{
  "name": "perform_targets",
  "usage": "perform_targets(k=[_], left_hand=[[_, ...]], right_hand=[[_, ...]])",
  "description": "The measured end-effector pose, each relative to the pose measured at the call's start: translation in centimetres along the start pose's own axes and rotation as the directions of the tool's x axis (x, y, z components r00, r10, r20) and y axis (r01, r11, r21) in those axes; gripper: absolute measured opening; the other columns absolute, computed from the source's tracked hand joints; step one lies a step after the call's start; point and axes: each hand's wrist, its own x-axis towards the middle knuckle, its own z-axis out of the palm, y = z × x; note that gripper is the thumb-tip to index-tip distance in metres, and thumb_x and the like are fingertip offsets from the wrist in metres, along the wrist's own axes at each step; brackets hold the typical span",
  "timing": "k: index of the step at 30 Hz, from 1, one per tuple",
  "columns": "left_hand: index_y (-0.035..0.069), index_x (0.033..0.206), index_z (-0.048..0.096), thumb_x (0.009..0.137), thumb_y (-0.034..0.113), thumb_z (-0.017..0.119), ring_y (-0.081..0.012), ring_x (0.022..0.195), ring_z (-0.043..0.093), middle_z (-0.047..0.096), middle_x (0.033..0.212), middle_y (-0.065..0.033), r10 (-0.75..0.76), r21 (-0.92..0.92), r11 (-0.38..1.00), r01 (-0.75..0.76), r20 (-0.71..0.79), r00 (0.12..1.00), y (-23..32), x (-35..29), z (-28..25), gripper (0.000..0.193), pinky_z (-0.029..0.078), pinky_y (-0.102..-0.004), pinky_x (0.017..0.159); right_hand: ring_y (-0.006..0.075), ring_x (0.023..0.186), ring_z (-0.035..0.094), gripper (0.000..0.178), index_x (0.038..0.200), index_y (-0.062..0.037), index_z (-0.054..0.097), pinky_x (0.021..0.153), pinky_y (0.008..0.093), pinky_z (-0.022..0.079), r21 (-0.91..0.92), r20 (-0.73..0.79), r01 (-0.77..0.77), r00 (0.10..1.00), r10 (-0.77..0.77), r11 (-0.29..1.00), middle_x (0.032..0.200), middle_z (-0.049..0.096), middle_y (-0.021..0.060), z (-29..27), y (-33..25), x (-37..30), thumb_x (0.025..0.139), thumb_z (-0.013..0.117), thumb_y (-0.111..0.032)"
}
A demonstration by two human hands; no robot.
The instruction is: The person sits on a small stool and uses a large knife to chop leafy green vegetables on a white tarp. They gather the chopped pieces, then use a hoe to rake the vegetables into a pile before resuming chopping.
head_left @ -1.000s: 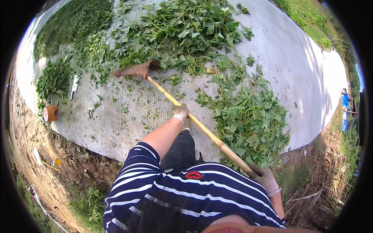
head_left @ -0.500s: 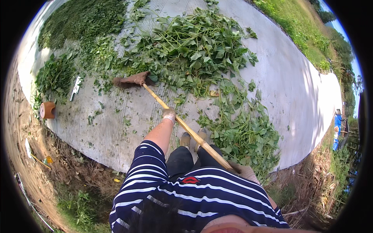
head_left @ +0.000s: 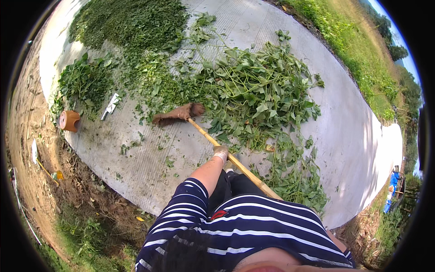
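My left hand point(head_left: 221, 152), in a pale work glove, is wrapped round the bamboo handle of a broom point(head_left: 206, 134). The handle slants back to the right and passes out of sight behind my striped shirt. My right hand is hidden there. The broom's wide brown head point(head_left: 174, 116) rests on the concrete, its far side touching chopped green leaves point(head_left: 154, 81). Just right of the head lies a heap of long leafy vines point(head_left: 263, 88). More loose vines point(head_left: 299, 181) trail down beside my legs.
A larger mound of chopped greens point(head_left: 131, 22) lies at the far left, with a smaller leafy bunch point(head_left: 85, 81) nearer. By that bunch are a flat white blade-like tool point(head_left: 111, 105) and an orange-brown stool point(head_left: 70, 121). The concrete slab point(head_left: 340, 149) ends at bare soil on the left.
The view has turned, so the scene sits further right and mostly lower. My left hand keeps its hold on the broom. My right hand, seen before low on the handle, is now hidden.
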Motion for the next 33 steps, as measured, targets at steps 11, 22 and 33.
perform_targets(k=[11,22,33], left_hand=[[-0.007,0.130,0.034,0.085,0.026,0.061,-0.0365,0.072,0.067,0.063,0.092,-0.0242,0.503,-0.020,0.864,-0.503,0.050,0.863,28.8,3.8,-10.8,0.062,0.057,-0.0440,0.063],[0.005,0.124,0.047,0.090,0.018,0.065,-0.0299,0.094,0.064,0.061,0.105,-0.0140,-0.350,0.119,0.935,0.334,0.452,0.820,14.0,-14.1,-7.8,0.040,0.059,-0.0452,0.080],[-0.003,0.129,0.035,0.083,0.025,0.066,-0.0302,0.083,0.066,0.061,0.102,-0.0236,0.352,-0.113,0.936,-0.334,0.286,0.891,31.1,-6.9,-13.0,0.062,0.057,-0.0414,0.069]], right_hand=[[0.0208,0.085,0.070,0.044,0.137,-0.0099,0.057,0.079,0.0334,0.054,0.293,-0.226,0.223,0.961,-0.159,0.930,0.100,0.073,0.0187,-5.7,-22.9,11.3,0.096,0.065,-0.025],[0.0123,0.057,0.060,0.036,0.127,0.0004,0.065,0.052,0.0263,0.048,0.546,0.090,-0.468,0.857,0.507,0.695,0.081,0.070,0.0092,-20.0,-26.3,-11.3,0.092,0.064,-0.009],[0.0143,0.082,0.066,0.043,0.135,0.0028,0.058,0.076,0.0281,0.054,0.633,-0.055,-0.061,0.991,0.123,0.772,0.099,0.072,0.0111,-13.6,-28.1,0.1,0.095,0.063,-0.011]])
